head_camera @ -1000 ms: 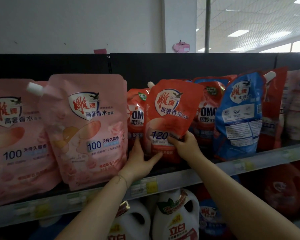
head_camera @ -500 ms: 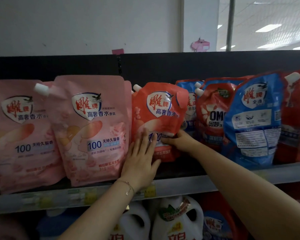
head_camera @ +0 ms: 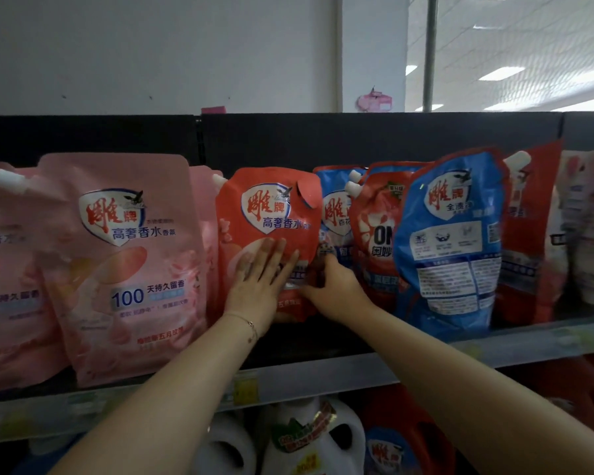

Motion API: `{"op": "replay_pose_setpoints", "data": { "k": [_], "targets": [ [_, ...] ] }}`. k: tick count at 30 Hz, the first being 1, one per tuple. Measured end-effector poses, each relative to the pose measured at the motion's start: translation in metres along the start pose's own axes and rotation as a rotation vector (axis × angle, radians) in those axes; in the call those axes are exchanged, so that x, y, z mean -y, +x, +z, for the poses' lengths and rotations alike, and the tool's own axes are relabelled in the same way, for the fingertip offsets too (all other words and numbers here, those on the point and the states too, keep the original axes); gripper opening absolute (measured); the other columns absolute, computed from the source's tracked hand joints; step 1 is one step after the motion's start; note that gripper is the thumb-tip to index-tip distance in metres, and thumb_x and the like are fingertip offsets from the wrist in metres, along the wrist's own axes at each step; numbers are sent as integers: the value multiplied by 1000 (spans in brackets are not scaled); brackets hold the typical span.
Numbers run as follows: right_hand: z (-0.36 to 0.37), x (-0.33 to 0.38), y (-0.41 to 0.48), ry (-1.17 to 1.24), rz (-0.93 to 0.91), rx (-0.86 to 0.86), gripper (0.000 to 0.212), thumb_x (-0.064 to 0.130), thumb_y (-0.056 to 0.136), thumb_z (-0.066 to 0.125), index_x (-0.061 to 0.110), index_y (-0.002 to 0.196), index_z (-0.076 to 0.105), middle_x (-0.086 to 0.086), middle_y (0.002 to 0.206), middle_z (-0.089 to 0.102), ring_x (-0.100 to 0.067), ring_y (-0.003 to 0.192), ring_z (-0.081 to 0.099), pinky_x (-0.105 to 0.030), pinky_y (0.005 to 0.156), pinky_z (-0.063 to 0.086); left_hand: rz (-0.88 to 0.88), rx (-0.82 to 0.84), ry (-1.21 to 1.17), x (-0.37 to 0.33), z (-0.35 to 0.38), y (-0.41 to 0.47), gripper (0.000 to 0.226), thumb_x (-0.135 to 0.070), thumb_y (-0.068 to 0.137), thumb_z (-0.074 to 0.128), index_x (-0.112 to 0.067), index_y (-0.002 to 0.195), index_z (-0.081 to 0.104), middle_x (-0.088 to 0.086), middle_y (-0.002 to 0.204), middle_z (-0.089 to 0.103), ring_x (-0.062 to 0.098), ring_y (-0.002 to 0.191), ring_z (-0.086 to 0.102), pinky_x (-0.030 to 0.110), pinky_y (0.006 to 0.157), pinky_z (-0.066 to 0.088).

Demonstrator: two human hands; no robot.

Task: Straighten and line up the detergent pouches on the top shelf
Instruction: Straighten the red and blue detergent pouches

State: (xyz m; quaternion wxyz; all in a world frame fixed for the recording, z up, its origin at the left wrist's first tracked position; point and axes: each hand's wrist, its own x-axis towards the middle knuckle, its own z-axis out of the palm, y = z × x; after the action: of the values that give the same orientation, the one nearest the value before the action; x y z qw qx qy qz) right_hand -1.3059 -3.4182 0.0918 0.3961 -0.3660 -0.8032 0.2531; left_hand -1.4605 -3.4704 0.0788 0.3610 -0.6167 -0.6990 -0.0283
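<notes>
Your left hand [head_camera: 258,286] presses flat, fingers straight, on the red pouch [head_camera: 271,214]; your right hand [head_camera: 333,289] pinches its right edge. The pouch stands upright, set back from the shelf's [head_camera: 323,375] front edge.

The pink pouch [head_camera: 124,269] reads 雕牌, 高奢香水香氛 and 100 天持久留香. The red pouch [head_camera: 271,214] reads 雕牌 高奢香水. The flower-printed pouch [head_camera: 374,241] shows 奥妙; the blue pouch [head_camera: 450,234] shows 雕牌.

a grey shelf [head_camera: 323,375] holds a row of standing detergent pouches: a cropped pink pouch [head_camera: 7,286] and a full pink pouch [head_camera: 124,269] at left, a red pouch [head_camera: 271,207] just beside them, then a small blue pouch [head_camera: 335,214], an omo pouch [head_camera: 374,234] and a big blue pouch [head_camera: 453,241], overlapping one another.
</notes>
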Motion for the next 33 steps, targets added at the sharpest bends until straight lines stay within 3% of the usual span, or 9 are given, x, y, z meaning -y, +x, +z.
{"op": "replay_pose_setpoints", "data": {
  "k": [3, 6, 9, 11, 15, 19, 23, 28, 33],
  "targets": [
    [-14, -5, -15, -149, -64, 9, 38, 33, 86, 65, 16, 117, 53, -3, 117, 60, -22, 106, 58, -37, 88, 51, -42, 49, 19, -13, -2, 8, 88, -38, 98, 40, -20, 131, -40, 9, 137, -46, 31, 136, -35, 50, 113, -11],
    [-34, -5, -30, -421, -117, 32, 23, 36, 91, 55, 17, 104, 55, -3, 106, 61, -23, 93, 59, -39, 78, 52, -9, 43, -184, -22, -10, 9, 90, -51, 94, 45, -19, 143, -24, 8, 149, -35, 29, 143, -24, 46, 116, -7],
    [-51, -8, -45, -778, -245, -16, 22, 36, 96, 43, 17, 104, 51, -4, 104, 62, -26, 90, 61, -34, 68, 45, 164, -219, -399, -34, -19, 12, 64, -40, 91, 57, -9, 143, 38, 13, 157, 18, 27, 147, 8, 37, 117, 6],
    [-60, -10, -56, -954, -298, -49, 20, 32, 97, 42, 16, 104, 52, -4, 104, 64, -26, 89, 63, -31, 64, 38, 228, -338, -514, -47, -23, 16, 47, -24, 87, 64, -5, 129, 54, 13, 144, 43, 27, 140, 30, 37, 117, 20],
    [-76, -17, -72, -1028, -265, -55, 17, 26, 96, 44, 16, 106, 54, -3, 105, 65, -26, 92, 64, -29, 66, 35, 56, -178, -942, -81, -36, 34, 43, -18, 94, 52, -8, 135, 43, 8, 136, 45, 18, 131, 36, 25, 109, 28],
    [-83, -28, -73, -1006, -224, -30, 17, 27, 95, 46, 15, 104, 56, -4, 105, 66, -27, 93, 63, -30, 67, 35, -271, 20, -1348, -107, -40, 61, 45, -31, 98, 48, -9, 137, 39, 11, 138, 48, 27, 128, 44, 27, 101, 33],
    [-94, -42, -62, -955, -166, -76, 18, 27, 95, 47, 16, 104, 58, -4, 102, 66, -26, 91, 63, -27, 63, 35, -411, 162, -1485, -122, -37, 84, 55, -46, 99, 40, -9, 139, 44, 14, 142, 46, 30, 131, 41, 32, 107, 31],
    [-103, -60, -53, -920, -133, -87, 21, 31, 95, 46, 19, 106, 59, -5, 97, 68, -26, 86, 64, -30, 59, 42, -494, 164, -1726, -138, -40, 90, 59, -49, 95, 47, -11, 139, 43, 9, 137, 50, 30, 126, 46, 31, 105, 34],
    [-112, -63, -42, -842, -110, -85, 25, 33, 95, 44, 16, 96, 62, -6, 90, 67, -27, 78, 62, -30, 59, 44, -569, 131, -1770, -145, -38, 92, 55, -49, 92, 52, -9, 130, 50, 9, 124, 59, 30, 113, 56, 44, 101, 45]
  ]
}}
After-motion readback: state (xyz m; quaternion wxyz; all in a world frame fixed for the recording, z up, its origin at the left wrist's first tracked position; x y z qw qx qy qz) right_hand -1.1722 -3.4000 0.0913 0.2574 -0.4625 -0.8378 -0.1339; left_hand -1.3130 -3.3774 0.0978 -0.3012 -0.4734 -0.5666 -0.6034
